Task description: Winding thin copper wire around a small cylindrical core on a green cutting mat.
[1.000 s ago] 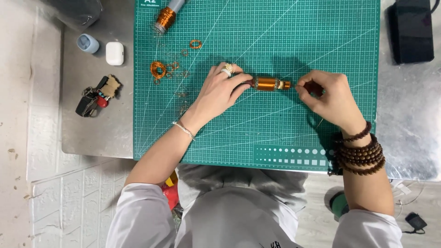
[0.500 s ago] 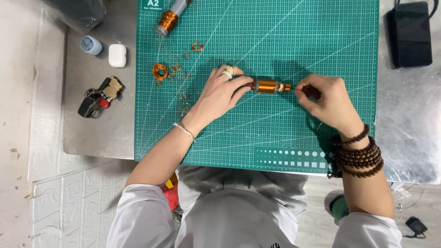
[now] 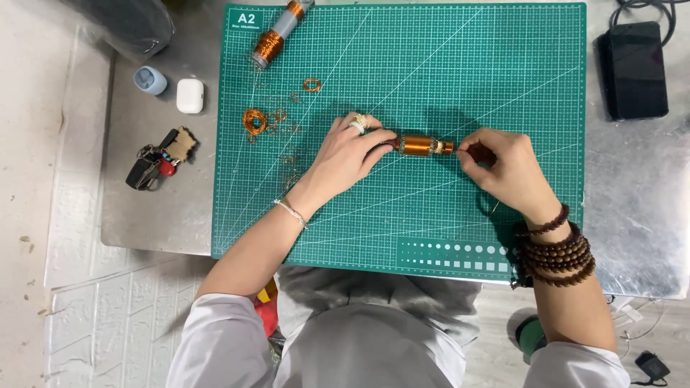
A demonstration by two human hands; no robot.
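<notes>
A small copper-wire coil (image 3: 420, 145) lies sideways over the middle of a green cutting mat (image 3: 445, 65). My left hand (image 3: 348, 154), with a ring on one finger, grips the coil's left end. My right hand (image 3: 503, 169), with wooden bead bracelets on its wrist, pinches something small at the coil's right end; whether that is a wire or a tool I cannot tell. Both hands rest low on the mat.
A second copper coil on a grey core (image 3: 277, 36) lies at the mat's top left, with loose copper wire loops (image 3: 255, 120) below it. On the metal table (image 3: 647, 215) are a white earbud case (image 3: 190, 95), a blue cap (image 3: 150, 80), keys (image 3: 154, 162) and a black box (image 3: 636, 68).
Both hands keep their hold on the coil; the right hand's fingers have shifted slightly at the coil's right end. Nothing else moved.
</notes>
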